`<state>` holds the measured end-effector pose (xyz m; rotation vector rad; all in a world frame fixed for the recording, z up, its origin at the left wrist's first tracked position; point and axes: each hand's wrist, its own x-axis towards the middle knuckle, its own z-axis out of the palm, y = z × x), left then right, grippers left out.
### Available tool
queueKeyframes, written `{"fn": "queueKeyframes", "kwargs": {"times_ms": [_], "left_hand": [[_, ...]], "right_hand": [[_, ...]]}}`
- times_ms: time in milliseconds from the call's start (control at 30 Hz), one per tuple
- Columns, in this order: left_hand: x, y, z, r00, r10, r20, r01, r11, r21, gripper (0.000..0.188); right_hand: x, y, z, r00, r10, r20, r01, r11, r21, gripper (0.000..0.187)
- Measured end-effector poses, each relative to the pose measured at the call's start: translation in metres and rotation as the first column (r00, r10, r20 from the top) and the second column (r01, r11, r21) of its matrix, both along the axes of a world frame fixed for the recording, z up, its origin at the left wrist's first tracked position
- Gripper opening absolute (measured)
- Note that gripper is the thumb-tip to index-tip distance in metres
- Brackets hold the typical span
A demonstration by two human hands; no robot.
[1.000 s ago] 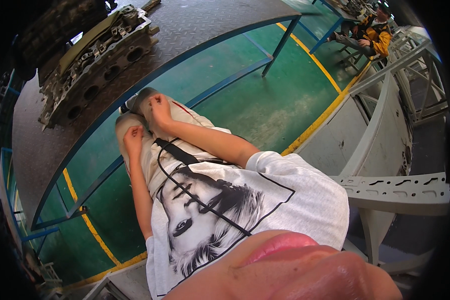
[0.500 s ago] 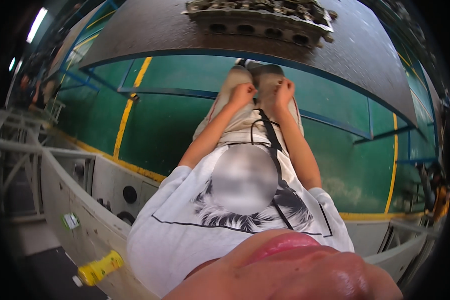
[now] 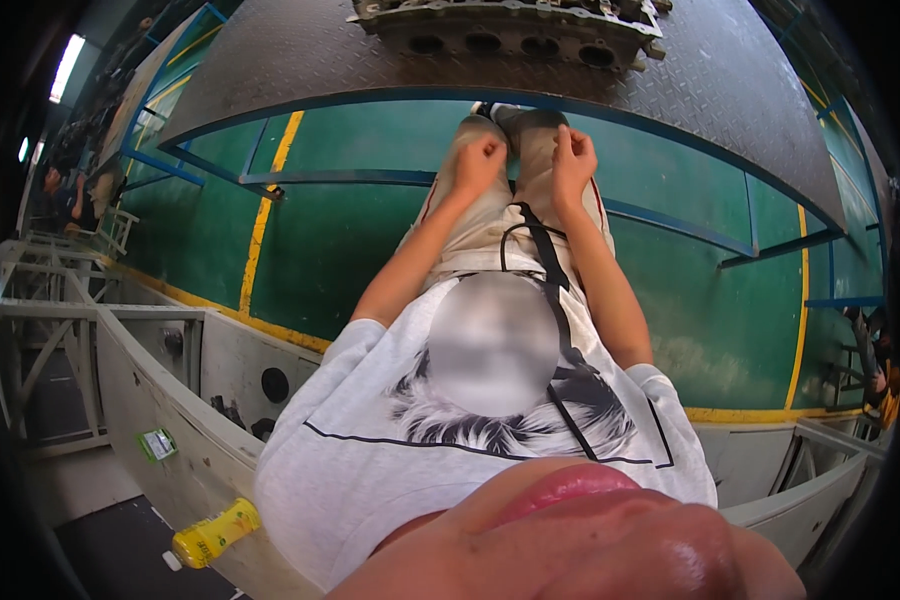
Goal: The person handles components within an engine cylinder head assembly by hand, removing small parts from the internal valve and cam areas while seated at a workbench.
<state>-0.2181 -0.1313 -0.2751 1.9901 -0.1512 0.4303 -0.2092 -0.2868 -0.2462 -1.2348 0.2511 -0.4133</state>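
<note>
My left hand (image 3: 480, 163) is held over my left thigh, its fingers curled closed. My right hand (image 3: 574, 163) hovers beside it over the right thigh, the thumb and fingers pinched together. The two hands are apart. Whatever they may hold is hidden or too small to name. Beyond them, a metal engine cylinder head (image 3: 510, 42) with a row of dark round ports lies on the steel-topped table (image 3: 300, 75), partly cut off by the upper edge. Neither hand touches it.
Blue table rails (image 3: 360, 177) run past my legs above the green floor (image 3: 340, 240). At my left, a yellow bottle (image 3: 217, 533) and a small green-and-white packet (image 3: 157, 445) rest on a pale bench (image 3: 170, 400). People are dimly visible at both far sides.
Both hands have risen a little toward the table, still closed. The view has shifted slightly, and the cylinder head now sits nearer the upper edge.
</note>
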Motion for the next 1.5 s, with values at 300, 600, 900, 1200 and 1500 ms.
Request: {"fn": "queueKeyframes", "kwargs": {"times_ms": [300, 600, 900, 1200, 1500], "left_hand": [[0.041, -0.007, 0.109, 0.963, 0.088, 0.253, -0.071, 0.994, -0.078, 0.017], [0.083, -0.013, 0.126, 0.915, 0.178, 0.362, -0.173, 0.984, -0.047, 0.016], [0.117, -0.020, 0.112, 0.912, 0.262, 0.315, -0.259, 0.964, -0.055, 0.016], [0.125, -0.023, 0.117, 0.932, 0.270, 0.242, -0.267, 0.963, -0.048, 0.014], [0.126, -0.027, 0.122, 0.927, 0.303, 0.220, -0.296, 0.953, -0.063, 0.012]], "right_hand": [[0.022, -0.019, 0.083, 0.985, 0.027, 0.173, -0.019, 0.999, -0.046, 0.017], [0.066, -0.016, 0.115, 0.988, 0.108, 0.108, -0.117, 0.990, 0.083, 0.017], [0.108, -0.015, 0.109, 0.994, 0.108, 0.024, -0.109, 0.990, 0.088, 0.016], [0.111, -0.015, 0.108, 0.997, 0.062, -0.047, -0.063, 0.998, -0.028, 0.017], [0.103, -0.013, 0.116, 0.991, 0.031, -0.131, -0.046, 0.993, -0.107, 0.021]]}}
